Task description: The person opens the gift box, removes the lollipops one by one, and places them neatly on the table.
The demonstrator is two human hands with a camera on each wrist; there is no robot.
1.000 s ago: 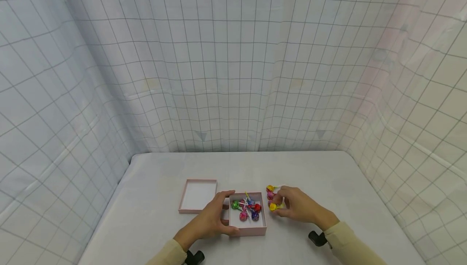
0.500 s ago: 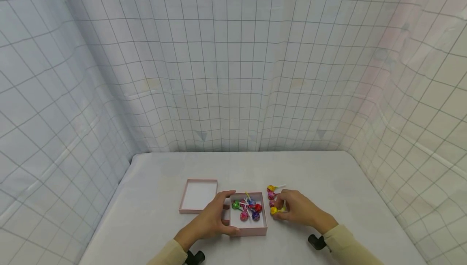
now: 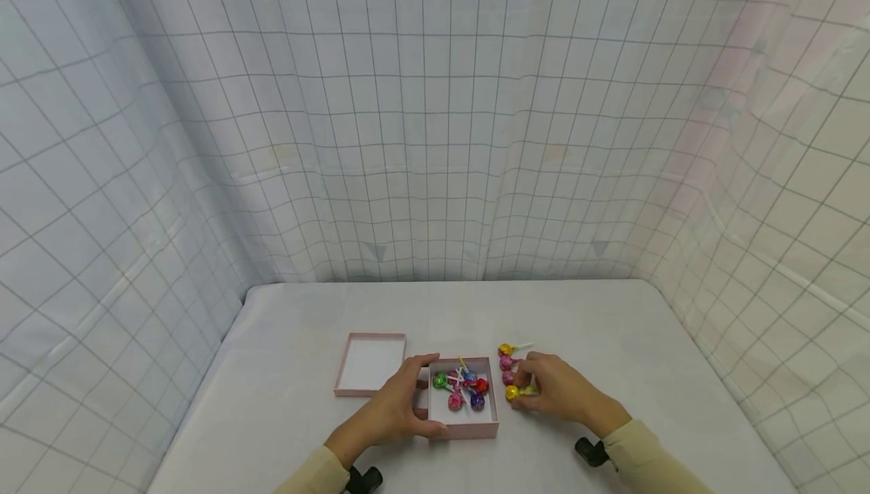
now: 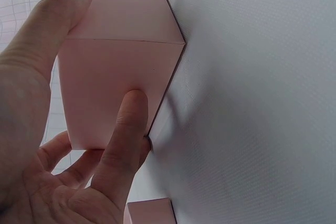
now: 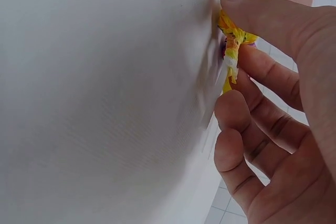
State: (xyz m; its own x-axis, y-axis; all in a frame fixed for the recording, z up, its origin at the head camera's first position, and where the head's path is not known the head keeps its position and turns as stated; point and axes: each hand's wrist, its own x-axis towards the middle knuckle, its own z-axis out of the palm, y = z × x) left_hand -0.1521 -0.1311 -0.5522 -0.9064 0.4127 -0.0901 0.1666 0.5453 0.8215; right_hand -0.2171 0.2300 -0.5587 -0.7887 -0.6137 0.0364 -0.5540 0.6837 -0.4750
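My left hand [image 3: 390, 409] grips a pink open-topped box [image 3: 469, 431] from its left side, thumb on the near wall and fingers reaching to the far one. In the left wrist view a finger presses flat on the box's side [image 4: 105, 87]. Several wrapped lollipops in green, red, pink, blue and purple lie inside, a purple lollipop [image 3: 477, 401] among them. Right of the box, my right hand [image 3: 560, 390] pinches a yellow lollipop [image 3: 512, 393] between thumb and index finger. The right wrist view shows its yellow wrapper [image 5: 234, 35] and white stick close to the tabletop.
Just beyond the right fingers, two pink lollipops [image 3: 506, 363] and another yellow lollipop [image 3: 505, 349] form a column on the white table [image 3: 612, 328]. A shallow pink-edged lid [image 3: 370, 364] lies inside-up behind the left hand. Grid-patterned curtains [image 3: 435, 139] enclose the table.
My right hand has drawn slightly right and toward me, with the near yellow lollipop shifting a little the same way. My left hand keeps its hold on the box.
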